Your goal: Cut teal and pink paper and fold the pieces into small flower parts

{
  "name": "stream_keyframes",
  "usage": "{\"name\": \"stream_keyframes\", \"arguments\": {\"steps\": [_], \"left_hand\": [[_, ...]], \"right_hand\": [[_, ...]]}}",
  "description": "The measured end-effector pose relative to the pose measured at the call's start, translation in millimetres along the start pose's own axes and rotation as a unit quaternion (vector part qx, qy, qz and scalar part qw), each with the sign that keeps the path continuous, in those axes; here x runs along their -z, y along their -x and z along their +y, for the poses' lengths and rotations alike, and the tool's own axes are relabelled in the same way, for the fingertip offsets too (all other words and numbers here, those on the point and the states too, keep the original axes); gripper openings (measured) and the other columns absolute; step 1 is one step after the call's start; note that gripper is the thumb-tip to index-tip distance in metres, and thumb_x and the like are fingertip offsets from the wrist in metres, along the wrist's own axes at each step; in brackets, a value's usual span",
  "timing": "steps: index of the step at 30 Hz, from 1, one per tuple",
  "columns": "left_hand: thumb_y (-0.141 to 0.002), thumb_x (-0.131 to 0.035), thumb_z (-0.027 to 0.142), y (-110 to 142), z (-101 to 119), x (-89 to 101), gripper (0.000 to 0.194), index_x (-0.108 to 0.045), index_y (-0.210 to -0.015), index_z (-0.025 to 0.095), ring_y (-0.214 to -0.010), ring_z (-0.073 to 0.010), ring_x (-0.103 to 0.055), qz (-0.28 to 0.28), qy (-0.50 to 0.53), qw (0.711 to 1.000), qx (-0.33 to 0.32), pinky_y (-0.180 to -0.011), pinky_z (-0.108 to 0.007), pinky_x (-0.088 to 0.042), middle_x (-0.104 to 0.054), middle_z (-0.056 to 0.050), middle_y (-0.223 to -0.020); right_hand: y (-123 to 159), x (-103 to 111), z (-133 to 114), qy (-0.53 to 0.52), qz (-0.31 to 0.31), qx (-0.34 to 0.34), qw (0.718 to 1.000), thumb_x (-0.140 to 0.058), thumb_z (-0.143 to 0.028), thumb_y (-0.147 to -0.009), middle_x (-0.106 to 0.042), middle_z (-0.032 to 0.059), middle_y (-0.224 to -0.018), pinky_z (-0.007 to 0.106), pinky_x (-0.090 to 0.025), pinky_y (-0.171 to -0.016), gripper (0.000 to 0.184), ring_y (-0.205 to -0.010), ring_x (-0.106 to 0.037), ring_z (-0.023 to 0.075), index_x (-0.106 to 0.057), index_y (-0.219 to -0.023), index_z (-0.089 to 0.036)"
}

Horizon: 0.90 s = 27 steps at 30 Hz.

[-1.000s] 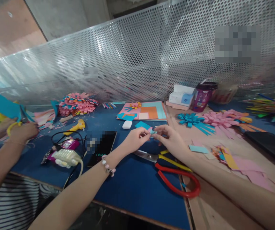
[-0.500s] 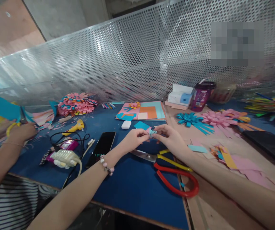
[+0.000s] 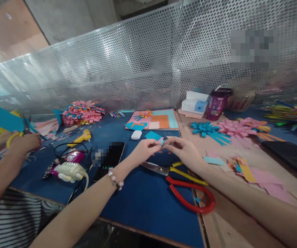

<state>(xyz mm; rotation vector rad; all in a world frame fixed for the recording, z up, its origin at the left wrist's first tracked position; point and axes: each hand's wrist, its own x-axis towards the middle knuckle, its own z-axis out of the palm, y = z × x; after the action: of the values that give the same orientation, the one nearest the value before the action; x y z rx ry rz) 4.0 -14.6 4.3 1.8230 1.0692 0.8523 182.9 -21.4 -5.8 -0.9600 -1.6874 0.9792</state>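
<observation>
Paper piece: a small pale-blue paper piece (image 3: 162, 142) sits between your two hands, above the middle of the bench (image 3: 148, 210).
Left hand: your left hand (image 3: 150, 148) comes in from the left, thumb and forefinger pinching the piece's left side.
Right hand: your right hand (image 3: 181, 147) meets it from the right, fingers pinching the other side.
Step in hand: judged to be shaping or folding the piece by fingertip; it is too small and too covered to tell which, or how the fold lies.
Next move: likely calls for a light, steady pinch on both sides, so the paper neither slips nor creases askew.
Scissors: the large scissors (image 3: 164, 170) lie on the near side of your hands, red and yellow grips to the right, untouched.
Blue paper: a blue paper square (image 3: 152, 135) lies just beyond your left hand.
Flowers: a blue paper flower (image 3: 204, 128) and a pink paper flower (image 3: 235, 128) rest farther right, well apart from your fingers.
</observation>
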Motion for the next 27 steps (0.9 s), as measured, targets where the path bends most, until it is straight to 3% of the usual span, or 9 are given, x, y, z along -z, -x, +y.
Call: {"name": "stream_keyframes", "arguments": {"steps": [16, 21, 27], "left_hand": [[-0.077, -0.052, 0.035, 0.8, -2.0, 1.1, 0.026, -0.064, -0.085, 0.014, -0.078, -0.0159, -0.059, -0.003, 0.005, 1.0, 0.001, -0.06, -0.024, -0.043, -0.066, -0.007, -0.082], [-0.075, -0.057, 0.036, 1.1, -1.5, 0.7, 0.027, -0.065, -0.084, 0.013, -0.071, -0.0136, -0.057, 0.0, -0.014, 1.0, -0.021, -0.062, -0.024, -0.042, -0.064, -0.005, -0.078], [-0.076, -0.056, 0.034, -0.9, -4.2, -0.4, 0.025, -0.066, -0.081, 0.013, -0.068, -0.0123, -0.055, 0.013, -0.044, 0.998, -0.034, -0.062, -0.023, -0.042, -0.064, -0.005, -0.078]], "right_hand": [[-0.9, 0.7, 4.4, -0.016, 0.025, -0.013, 0.999, -0.06, -0.035, -0.073, -0.064, 0.0026, -0.076, 0.029, -0.047, -0.067, 0.02, -0.068, -0.059, 0.0146, -0.063, -0.083, -0.017], [-0.5, 0.1, 5.1, -0.015, 0.036, -0.023, 0.999, -0.062, -0.034, -0.071, -0.061, 0.0012, -0.069, 0.029, -0.046, -0.066, 0.02, -0.066, -0.057, 0.0145, -0.063, -0.082, -0.017], [-1.3, -0.8, 6.4, -0.019, 0.038, -0.016, 0.999, -0.062, -0.033, -0.071, -0.063, 0.0025, -0.074, 0.028, -0.046, -0.066, 0.02, -0.069, -0.058, 0.0147, -0.064, -0.082, -0.016]]}}
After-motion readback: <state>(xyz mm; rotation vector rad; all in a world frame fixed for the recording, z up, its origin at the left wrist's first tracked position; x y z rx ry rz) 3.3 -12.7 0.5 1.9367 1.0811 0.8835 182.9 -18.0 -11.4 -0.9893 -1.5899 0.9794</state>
